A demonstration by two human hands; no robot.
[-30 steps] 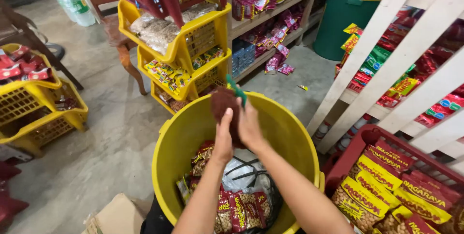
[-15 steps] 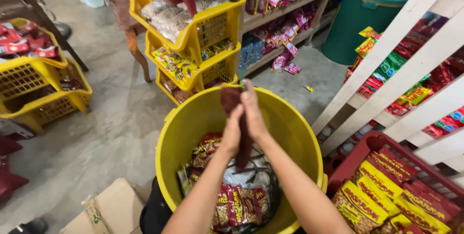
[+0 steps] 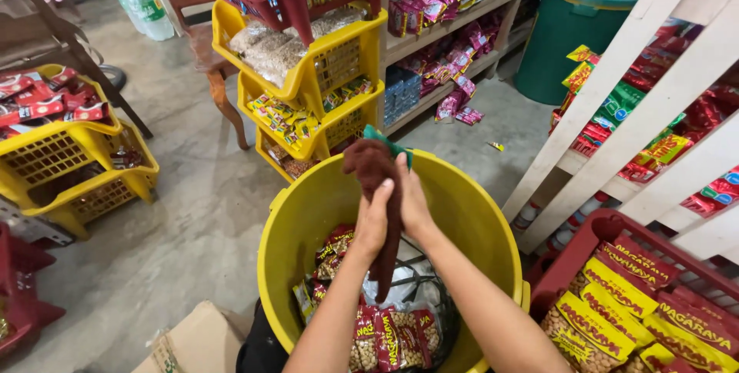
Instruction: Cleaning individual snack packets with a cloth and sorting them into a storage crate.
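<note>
A dark brown cloth (image 3: 379, 188) hangs between both my hands over a big yellow bucket (image 3: 300, 219). My left hand (image 3: 372, 219) wraps around the cloth's middle from the left. My right hand (image 3: 412, 202) presses on it from the right, and a bit of green (image 3: 385, 139) shows at the top behind the cloth. Inside the bucket lie several red snack packets (image 3: 385, 334) and a clear plastic bag (image 3: 408, 292).
Stacked yellow baskets (image 3: 323, 73) of packets stand beyond the bucket, with more yellow baskets (image 3: 69, 165) at left. A red basket (image 3: 639, 296) of yellow-red packets sits at right under a white wooden frame (image 3: 616, 88). A green lidded bin (image 3: 577, 26) and shelves lie beyond, and a cardboard box (image 3: 192, 342) sits at bottom left.
My hands have slid down along the cloth, so it now hangs longer into the bucket. The view has tilted slightly.
</note>
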